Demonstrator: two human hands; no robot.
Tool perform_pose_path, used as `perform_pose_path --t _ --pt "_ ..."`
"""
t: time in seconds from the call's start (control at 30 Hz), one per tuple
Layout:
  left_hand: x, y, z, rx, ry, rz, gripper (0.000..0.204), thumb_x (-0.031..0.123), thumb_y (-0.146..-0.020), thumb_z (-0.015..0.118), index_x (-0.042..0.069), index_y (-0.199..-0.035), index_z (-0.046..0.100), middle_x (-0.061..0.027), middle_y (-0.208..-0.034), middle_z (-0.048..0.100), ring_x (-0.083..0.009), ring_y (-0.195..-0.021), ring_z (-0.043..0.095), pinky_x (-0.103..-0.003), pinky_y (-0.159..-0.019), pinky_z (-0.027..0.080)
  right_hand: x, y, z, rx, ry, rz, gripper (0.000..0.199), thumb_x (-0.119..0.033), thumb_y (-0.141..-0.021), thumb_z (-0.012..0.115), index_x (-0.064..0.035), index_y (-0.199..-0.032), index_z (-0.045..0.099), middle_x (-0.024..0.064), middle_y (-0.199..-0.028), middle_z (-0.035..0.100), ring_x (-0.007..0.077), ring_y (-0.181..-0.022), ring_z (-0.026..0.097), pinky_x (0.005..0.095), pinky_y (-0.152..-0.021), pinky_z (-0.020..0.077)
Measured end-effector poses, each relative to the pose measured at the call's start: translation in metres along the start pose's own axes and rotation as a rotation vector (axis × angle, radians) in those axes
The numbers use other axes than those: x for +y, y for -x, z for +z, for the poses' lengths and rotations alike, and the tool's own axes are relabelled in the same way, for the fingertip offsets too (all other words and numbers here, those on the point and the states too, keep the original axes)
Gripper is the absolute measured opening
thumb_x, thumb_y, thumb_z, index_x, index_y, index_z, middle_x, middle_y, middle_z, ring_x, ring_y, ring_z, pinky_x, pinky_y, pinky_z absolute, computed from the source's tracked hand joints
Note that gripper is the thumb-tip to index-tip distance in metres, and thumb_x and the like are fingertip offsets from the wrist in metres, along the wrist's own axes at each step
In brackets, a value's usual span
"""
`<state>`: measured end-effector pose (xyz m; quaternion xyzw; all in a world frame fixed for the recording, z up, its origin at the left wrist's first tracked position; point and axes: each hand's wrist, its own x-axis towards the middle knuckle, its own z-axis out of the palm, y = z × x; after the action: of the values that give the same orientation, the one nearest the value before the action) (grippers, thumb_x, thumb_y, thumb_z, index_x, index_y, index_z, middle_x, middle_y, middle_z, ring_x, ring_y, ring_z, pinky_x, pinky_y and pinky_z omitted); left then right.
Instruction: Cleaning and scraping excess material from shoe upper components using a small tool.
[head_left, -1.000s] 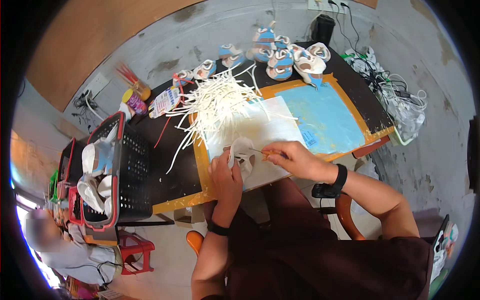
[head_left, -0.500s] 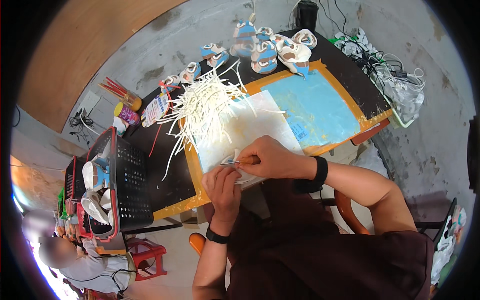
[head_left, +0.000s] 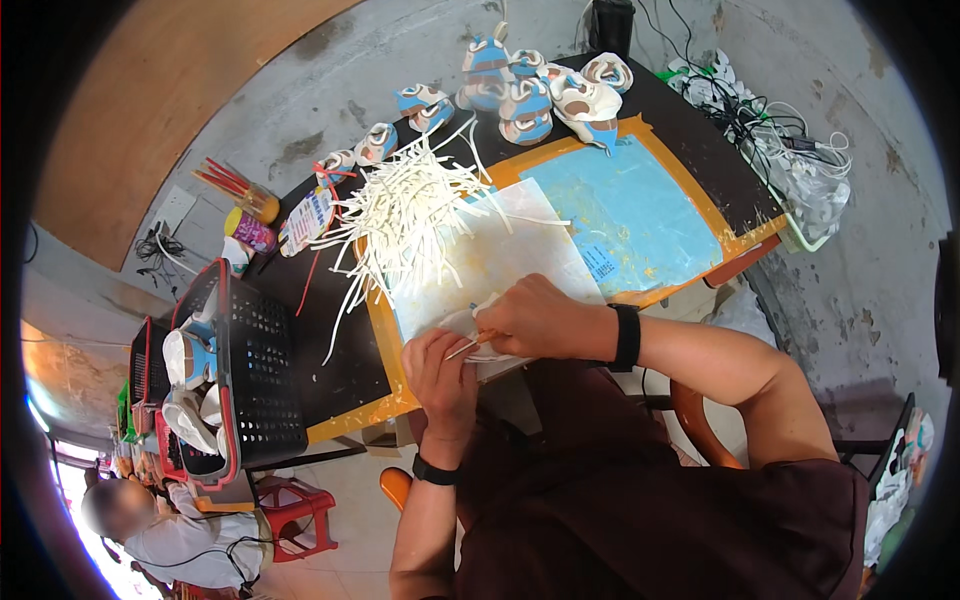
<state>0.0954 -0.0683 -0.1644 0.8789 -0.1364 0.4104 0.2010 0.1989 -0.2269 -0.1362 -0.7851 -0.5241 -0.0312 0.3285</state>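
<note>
My right hand [head_left: 548, 318] is closed around a wooden-handled awl [head_left: 486, 337], whose thin metal shaft points down and left toward my left fingers. With fingers bent, my left hand [head_left: 440, 375] grips a white shoe upper [head_left: 462, 321] at the near edge of the pale work sheet [head_left: 495, 262]. Much of the upper is hidden under both hands, and I cannot see exactly where the awl's tip ends. Beyond my hands lies a heap of white laces or cord strips [head_left: 415, 215].
Blue, white and brown shoe uppers [head_left: 527, 110] stand along the dark table's back. A black basket [head_left: 265, 370] holds more at left, near a jar of red sticks [head_left: 258, 203]. A blue taped mat [head_left: 640, 220] lies right. Another person [head_left: 190, 540] sits lower left.
The awl has tilted, its shaft now slanting downward to the left instead of lying nearly level. My right hand has turned slightly and shifted a little left.
</note>
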Motion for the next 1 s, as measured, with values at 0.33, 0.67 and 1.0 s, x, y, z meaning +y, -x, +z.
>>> perform_pose_path --t 0.33,0.67,1.0 --pt "0.001 -0.001 0.000 -0.066 0.022 -0.042 0.022 -0.007 -0.062 0.064 0.004 -0.081 0.062 -0.0085 -0.088 0.061 -0.0284 -0.093 0.057 -0.042 -0.084 0.042 0.015 0.008 0.020 0.143 -0.540 0.263 0.018 -0.015 -0.072 0.068 -0.0008 -0.070 0.058 0.0135 -0.061 0.059 0.0275 -0.060 0.062 0.0332 -0.059 0.0482" --pt "-0.004 0.003 -0.001 -0.055 0.007 0.001 0.023 -0.008 -0.062 0.065 0.000 -0.083 0.061 -0.0098 -0.092 0.062 -0.0294 -0.095 0.058 -0.044 -0.087 0.041 0.005 -0.003 0.011 -0.065 0.077 -0.055 0.019 -0.017 -0.072 0.069 -0.0051 -0.068 0.056 0.0130 -0.061 0.059 0.0341 -0.061 0.061 0.0425 -0.055 0.0464" --pt "0.001 0.009 -0.008 -0.106 -0.019 -0.068 0.022 -0.007 -0.065 0.064 0.005 -0.082 0.058 -0.0087 -0.087 0.059 -0.0292 -0.093 0.056 -0.042 -0.086 0.039 0.024 0.011 0.004 0.160 -0.365 0.407 0.018 -0.007 -0.078 0.066 0.0006 -0.094 0.064 0.0095 -0.061 0.059 0.0109 -0.052 0.051 0.0257 -0.053 0.0435"
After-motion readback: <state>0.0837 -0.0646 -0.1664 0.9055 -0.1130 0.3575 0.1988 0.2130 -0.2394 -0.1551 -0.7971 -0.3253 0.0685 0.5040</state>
